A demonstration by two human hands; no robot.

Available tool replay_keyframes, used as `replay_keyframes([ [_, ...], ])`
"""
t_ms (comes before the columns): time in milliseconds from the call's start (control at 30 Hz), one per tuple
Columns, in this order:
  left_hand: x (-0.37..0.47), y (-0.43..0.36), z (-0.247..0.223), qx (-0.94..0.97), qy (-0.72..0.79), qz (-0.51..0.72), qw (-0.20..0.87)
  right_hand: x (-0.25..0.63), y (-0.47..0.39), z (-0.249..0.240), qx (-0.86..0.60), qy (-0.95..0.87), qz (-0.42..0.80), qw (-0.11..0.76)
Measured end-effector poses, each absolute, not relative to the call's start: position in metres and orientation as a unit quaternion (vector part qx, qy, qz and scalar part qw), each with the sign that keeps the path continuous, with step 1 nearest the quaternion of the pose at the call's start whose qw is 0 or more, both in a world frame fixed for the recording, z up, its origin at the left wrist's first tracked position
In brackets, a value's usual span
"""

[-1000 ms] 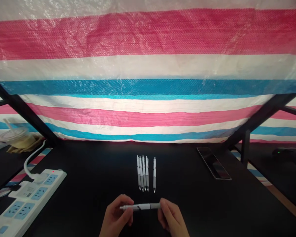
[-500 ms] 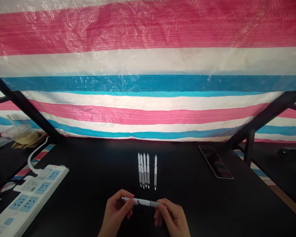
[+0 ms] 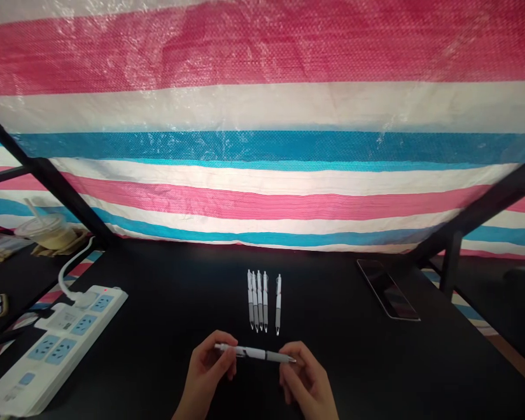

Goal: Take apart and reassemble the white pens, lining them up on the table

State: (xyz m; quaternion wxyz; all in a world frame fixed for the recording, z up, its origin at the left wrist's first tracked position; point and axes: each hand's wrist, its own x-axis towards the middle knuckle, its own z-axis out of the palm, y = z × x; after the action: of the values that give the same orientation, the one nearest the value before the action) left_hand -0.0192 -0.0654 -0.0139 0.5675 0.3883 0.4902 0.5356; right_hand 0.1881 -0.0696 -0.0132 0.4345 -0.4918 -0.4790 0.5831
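Observation:
My left hand (image 3: 212,361) pinches a white and grey click pen (image 3: 256,353) near its button end, between thumb and fingers. The pen lies almost level above the black table, its silver tip pointing right. Around that tip is my right hand (image 3: 306,373), thumb and forefinger apart with the tip showing between them; whether they touch it is hard to see. Beyond the hands, several matching pens (image 3: 257,300) lie side by side, tips toward me. One more pen (image 3: 279,303) lies slightly apart on their right.
A white power strip (image 3: 56,344) with a plugged-in cord lies on the left of the black table (image 3: 179,291). On the right is a dark phone (image 3: 388,290). Black frame bars (image 3: 70,198) and a striped tarp (image 3: 262,146) stand behind. A lidded cup (image 3: 48,230) sits far left.
My right thumb and forefinger have loosened from the pen's grip, and its tip is now exposed. My left hand keeps its pinch. The whole view has shifted slightly.

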Motion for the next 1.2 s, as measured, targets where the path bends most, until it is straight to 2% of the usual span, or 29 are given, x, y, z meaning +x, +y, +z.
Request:
replay_keyframes([
  [200, -0.020, -0.065, -0.015, 0.397, 0.475, 0.535, 0.575, 0.189, -0.070, -0.021, -0.506, -0.504, 0.540, 0.445],
  [333, -0.021, -0.065, -0.019, 0.399, 0.468, 0.534, 0.580, 0.190, -0.070, -0.019, -0.492, -0.482, 0.576, 0.441],
  [633, -0.022, -0.065, -0.017, 0.393, 0.461, 0.547, 0.578, 0.190, -0.070, -0.023, -0.519, -0.466, 0.549, 0.460],
  [833, -0.023, -0.066, -0.019, 0.400, 0.461, 0.539, 0.580, 0.190, -0.071, -0.019, -0.518, -0.506, 0.528, 0.443],
  [1200, -0.022, -0.066, -0.023, 0.414, 0.458, 0.539, 0.573, 0.192, -0.070, -0.004, -0.519, -0.458, 0.574, 0.438],
])
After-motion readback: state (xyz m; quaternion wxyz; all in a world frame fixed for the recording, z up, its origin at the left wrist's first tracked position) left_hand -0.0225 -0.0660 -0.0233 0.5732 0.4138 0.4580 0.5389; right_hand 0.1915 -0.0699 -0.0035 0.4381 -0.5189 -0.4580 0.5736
